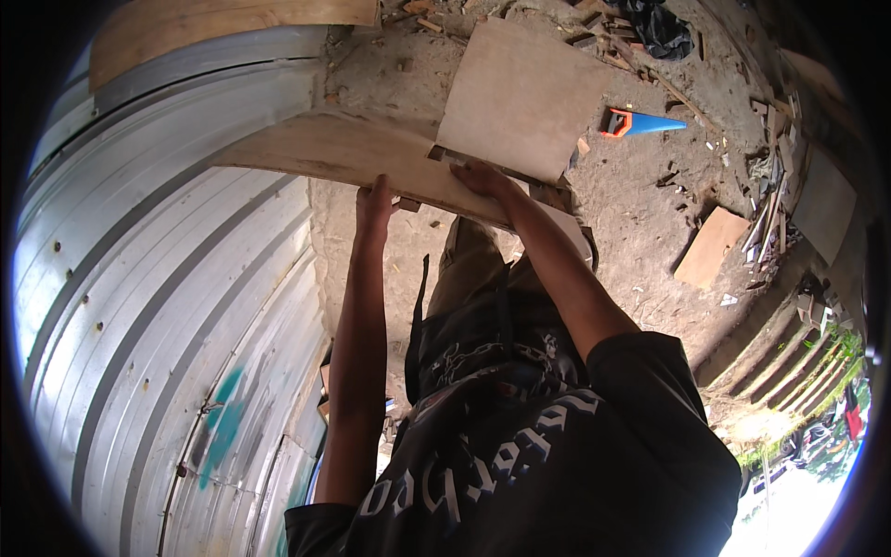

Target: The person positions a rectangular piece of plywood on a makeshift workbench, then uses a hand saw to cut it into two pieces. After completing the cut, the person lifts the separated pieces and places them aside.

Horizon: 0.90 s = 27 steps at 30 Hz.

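In front of me a long brown wooden board [339, 148] lies crosswise, its left end reaching the metal wall. My left hand [375, 199] is closed on its near edge, thumb on top and the other fingers mostly hidden below. Farther right, my right hand [477, 178] grips the same board near its right end, fingers partly hidden. A pale square wood panel [522, 97] sits just beyond my right hand, and a dark narrow gap shows along its near edge. Under the board by my left hand, a small wood block [406, 204] sticks out.
A corrugated metal wall [139, 306] rises along my left. On the dirt floor [640, 195] to the right lie a handsaw [642, 123] with a blue blade and orange handle, a small plywood piece [712, 247] and a heap of wood scraps [768, 186]. A black plastic bag [661, 28] lies far off.
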### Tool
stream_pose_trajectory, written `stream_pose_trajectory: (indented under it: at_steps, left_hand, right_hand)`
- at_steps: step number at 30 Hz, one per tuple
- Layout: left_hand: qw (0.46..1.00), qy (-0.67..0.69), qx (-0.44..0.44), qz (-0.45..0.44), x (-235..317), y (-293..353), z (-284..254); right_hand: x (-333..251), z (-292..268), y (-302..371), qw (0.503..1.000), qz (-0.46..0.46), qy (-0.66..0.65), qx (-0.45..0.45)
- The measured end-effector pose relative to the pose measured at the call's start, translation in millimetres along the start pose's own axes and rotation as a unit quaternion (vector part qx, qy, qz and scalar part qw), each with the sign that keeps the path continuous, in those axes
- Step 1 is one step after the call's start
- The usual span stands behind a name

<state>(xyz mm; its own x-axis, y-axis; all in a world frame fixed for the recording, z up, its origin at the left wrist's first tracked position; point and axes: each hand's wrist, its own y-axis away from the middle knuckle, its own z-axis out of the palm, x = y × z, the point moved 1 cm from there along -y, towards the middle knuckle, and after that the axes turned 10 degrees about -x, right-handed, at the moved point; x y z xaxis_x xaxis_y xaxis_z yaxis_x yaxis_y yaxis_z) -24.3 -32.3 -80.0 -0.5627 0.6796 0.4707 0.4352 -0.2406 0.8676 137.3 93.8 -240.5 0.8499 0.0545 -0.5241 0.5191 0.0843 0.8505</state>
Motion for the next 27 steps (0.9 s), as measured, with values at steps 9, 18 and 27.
stream_pose_trajectory:
  at_steps: [9,18,27]
  left_hand:
    - [0.999,-0.024,0.007,-0.025,-8,-19,-2]
    - [1.0,0.009,-0.022,0.0,-8,-18,-1]
    - [0.999,0.018,-0.041,-0.026,-15,-17,-9]
  right_hand:
    - [33,8,-33,1.0,0.011,0.015,0.005]
    - [43,6,-26,1.0,-0.001,-0.004,0.018]
    - [38,10,-14,0.998,0.008,0.011,0.062]
